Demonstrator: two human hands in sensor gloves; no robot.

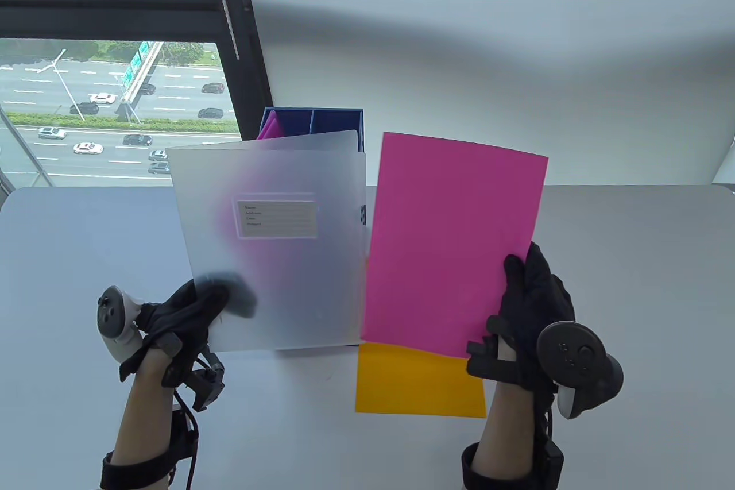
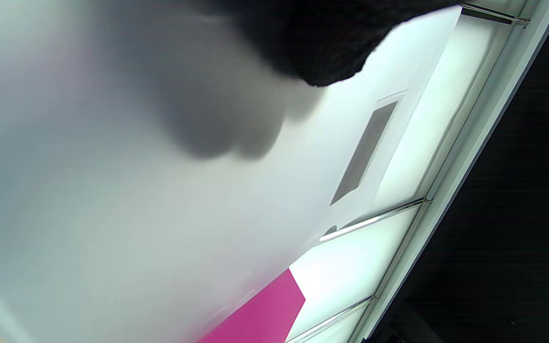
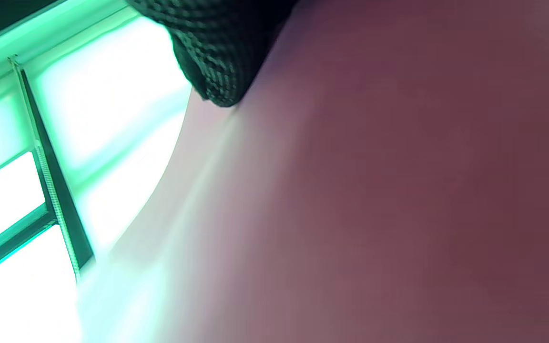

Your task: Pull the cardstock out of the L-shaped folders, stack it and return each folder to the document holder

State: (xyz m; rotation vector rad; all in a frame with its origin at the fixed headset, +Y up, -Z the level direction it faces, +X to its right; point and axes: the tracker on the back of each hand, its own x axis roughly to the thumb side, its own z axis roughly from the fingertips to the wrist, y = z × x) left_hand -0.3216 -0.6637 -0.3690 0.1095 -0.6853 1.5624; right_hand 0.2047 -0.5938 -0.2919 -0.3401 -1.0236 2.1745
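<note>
Here the left hand (image 1: 189,312) pinches the lower left corner of a frosted, translucent folder (image 1: 270,243), its fingers (image 1: 232,292) showing as a dark blur through the plastic while the thumb lies on the near face. The right hand (image 1: 531,312) grips the lower right corner of a pink cardstock sheet (image 1: 453,243), thumb (image 1: 514,277) on the front and the other fingers behind. Both are held upright above the desk (image 1: 631,283), side by side; whether their inner edges touch cannot be told.

A white label (image 1: 277,219) sits on the folder's front with four printed lines, too small to read. A pink haze shows through the plastic beside it.

Behind the folder stands a blue document holder (image 1: 313,122), mostly hidden by it, with pink sheets poking up in its left compartment. A yellow cardstock sheet (image 1: 419,381) lies flat on the desk under the pink sheet's lower edge. At the left, a window (image 1: 109,105) looks onto a road with cars.
</note>
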